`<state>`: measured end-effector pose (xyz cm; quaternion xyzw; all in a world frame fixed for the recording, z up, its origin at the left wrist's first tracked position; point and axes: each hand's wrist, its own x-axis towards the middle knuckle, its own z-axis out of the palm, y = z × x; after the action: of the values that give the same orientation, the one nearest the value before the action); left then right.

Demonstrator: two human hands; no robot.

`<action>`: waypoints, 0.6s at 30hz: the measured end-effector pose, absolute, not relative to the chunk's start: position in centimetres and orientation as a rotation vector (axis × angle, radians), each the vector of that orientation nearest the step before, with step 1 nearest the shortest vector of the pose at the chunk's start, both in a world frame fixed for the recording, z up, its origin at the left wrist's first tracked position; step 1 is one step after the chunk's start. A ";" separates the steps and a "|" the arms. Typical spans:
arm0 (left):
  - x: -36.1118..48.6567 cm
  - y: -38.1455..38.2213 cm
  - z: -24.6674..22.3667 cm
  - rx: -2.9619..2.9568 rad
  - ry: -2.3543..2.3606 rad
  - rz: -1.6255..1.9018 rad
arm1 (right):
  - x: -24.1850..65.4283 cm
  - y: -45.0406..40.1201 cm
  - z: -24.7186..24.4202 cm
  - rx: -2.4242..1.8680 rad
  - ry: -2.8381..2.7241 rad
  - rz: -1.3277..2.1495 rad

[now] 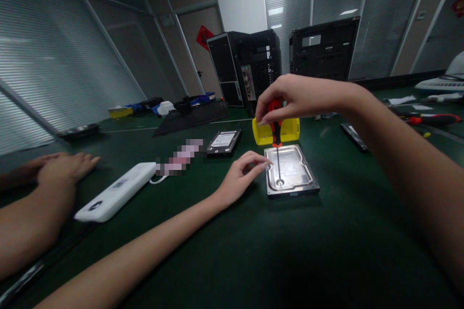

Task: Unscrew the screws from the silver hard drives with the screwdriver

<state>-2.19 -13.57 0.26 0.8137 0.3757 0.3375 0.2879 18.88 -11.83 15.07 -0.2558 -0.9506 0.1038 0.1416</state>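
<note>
A silver hard drive (293, 169) lies flat on the dark green table (217, 270). My right hand (281, 99) is wrapped round the red and black handle of a screwdriver (277, 133), held upright above the drive. The screwdriver's tip meets a round spot near the drive's lower left. At the drive's left edge is my left hand (242, 176), its thumb and forefinger close together; what they hold, if anything, is too small to name. Directly behind the drive stands a yellow bin (259, 133), partly hidden by my right hand and the handle.
A second hard drive (224, 142) lies left of the bin. A white power bank (118, 193) with a cable is further left, near another person's hands (68, 166). Computer cases (253, 67) stand behind. Red-handled pliers (435, 119) lie at the right.
</note>
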 end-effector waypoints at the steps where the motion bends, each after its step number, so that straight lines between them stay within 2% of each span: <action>1: -2.2 -13.6 0.3 2.160 1.006 0.898 | 18.9 -11.9 15.1 -0.751 -2.736 0.299; 18: -2.7 -12.7 -0.7 1.880 1.040 0.915 | 19.7 -11.9 15.0 -0.858 -2.831 0.397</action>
<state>-2.69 -12.68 -0.71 0.7406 0.4097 0.3604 0.3921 19.67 -11.89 14.98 -0.2868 -0.9455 0.1325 0.0785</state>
